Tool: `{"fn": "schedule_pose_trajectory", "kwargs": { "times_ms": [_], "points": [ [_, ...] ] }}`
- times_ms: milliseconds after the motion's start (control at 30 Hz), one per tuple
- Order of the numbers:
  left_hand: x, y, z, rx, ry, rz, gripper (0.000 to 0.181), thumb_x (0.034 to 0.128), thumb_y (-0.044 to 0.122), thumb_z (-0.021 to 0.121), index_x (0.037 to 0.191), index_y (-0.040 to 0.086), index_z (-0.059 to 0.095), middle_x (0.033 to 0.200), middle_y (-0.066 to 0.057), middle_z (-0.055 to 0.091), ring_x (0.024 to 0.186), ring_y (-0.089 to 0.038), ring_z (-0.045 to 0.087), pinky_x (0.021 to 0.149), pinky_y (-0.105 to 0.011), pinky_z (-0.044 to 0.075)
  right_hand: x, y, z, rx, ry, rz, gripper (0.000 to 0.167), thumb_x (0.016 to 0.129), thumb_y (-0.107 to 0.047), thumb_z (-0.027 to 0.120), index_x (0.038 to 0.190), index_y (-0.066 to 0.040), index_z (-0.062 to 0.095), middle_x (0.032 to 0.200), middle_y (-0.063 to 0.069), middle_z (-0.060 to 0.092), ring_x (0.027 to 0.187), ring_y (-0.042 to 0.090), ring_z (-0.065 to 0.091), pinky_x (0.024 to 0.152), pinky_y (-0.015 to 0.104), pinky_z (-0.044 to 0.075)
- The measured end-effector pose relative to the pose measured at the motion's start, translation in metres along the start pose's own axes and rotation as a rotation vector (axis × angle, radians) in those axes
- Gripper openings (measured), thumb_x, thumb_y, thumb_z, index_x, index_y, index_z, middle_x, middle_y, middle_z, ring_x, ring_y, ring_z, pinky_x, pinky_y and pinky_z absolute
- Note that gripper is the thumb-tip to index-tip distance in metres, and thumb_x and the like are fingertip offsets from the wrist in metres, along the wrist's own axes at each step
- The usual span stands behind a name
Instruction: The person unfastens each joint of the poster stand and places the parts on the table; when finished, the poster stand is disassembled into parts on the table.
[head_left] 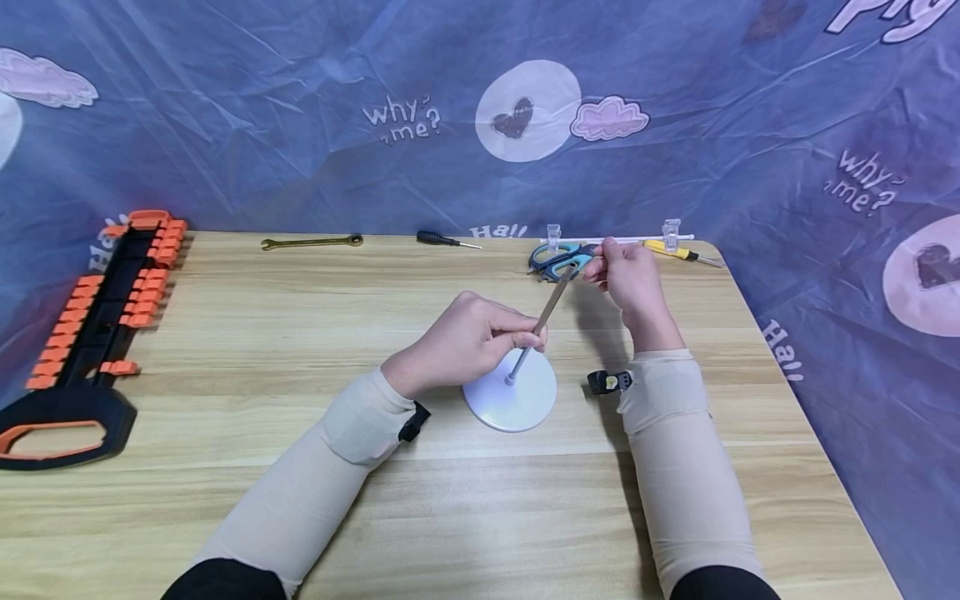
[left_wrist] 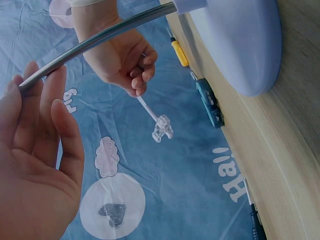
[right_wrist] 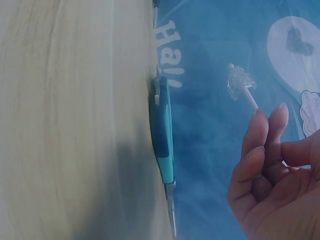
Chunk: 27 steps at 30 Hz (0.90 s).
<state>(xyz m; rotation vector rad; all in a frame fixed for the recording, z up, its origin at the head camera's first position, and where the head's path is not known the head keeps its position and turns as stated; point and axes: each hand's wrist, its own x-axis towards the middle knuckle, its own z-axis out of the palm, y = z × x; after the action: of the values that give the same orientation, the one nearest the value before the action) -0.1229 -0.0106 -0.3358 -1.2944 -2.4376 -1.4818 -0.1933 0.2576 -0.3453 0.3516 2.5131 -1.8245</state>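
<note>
My left hand pinches the slim metal pole of a stand. The pole leans away from me and to the right, and below the hand it joins a round white base. In the left wrist view the pole looks slightly curved. Farther off, my right hand pinches a thin white rod near its middle. A clear plastic clip sits toward the rod's left end, another clear clip toward its right. The right wrist view shows one clip beyond the fingertips.
Teal-handled scissors lie at the table's back edge beside my right hand. A yellow screwdriver is to their right, a black screwdriver and a brass-coloured wrench to their left. A black and orange rack stands at far left. Printed cloth hangs behind.
</note>
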Motion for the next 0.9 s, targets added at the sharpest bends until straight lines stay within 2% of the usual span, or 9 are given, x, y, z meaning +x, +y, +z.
{"fn": "schedule_pose_trajectory", "kwargs": {
  "times_ms": [367,567,900],
  "points": [
    [0.0,0.0,0.0,-0.006,0.002,0.004,0.014,0.098,0.012,0.076,0.108,0.012,0.086,0.1,0.003,0.083,0.099,-0.003,0.076,0.084,-0.02,0.058,0.003,0.008,0.0,-0.009,0.002,0.011,0.032,0.117,-0.027,0.037,0.099,-0.01,0.057,0.061,-0.013,0.066,0.061,0.004,0.062,0.061,0.023,0.046],
    [0.0,0.001,-0.001,-0.007,-0.001,0.002,0.014,0.0984,0.012,0.076,0.108,0.012,0.086,0.1,0.003,0.083,0.098,-0.002,0.076,0.082,-0.02,0.057,0.006,0.011,0.0,-0.025,-0.003,0.043,0.036,0.117,-0.028,0.036,0.105,-0.004,0.06,0.06,-0.014,0.064,0.061,0.004,0.063,0.061,0.023,0.046],
    [0.0,0.001,-0.001,0.0,-0.001,-0.004,0.014,0.0981,0.013,0.077,0.108,0.013,0.086,0.098,0.004,0.083,0.098,-0.002,0.076,0.086,-0.02,0.058,0.007,0.015,0.002,-0.052,-0.021,0.045,0.036,0.117,-0.027,0.035,0.108,-0.001,0.059,0.059,-0.016,0.063,0.061,0.003,0.063,0.06,0.022,0.047]
  ]
}}
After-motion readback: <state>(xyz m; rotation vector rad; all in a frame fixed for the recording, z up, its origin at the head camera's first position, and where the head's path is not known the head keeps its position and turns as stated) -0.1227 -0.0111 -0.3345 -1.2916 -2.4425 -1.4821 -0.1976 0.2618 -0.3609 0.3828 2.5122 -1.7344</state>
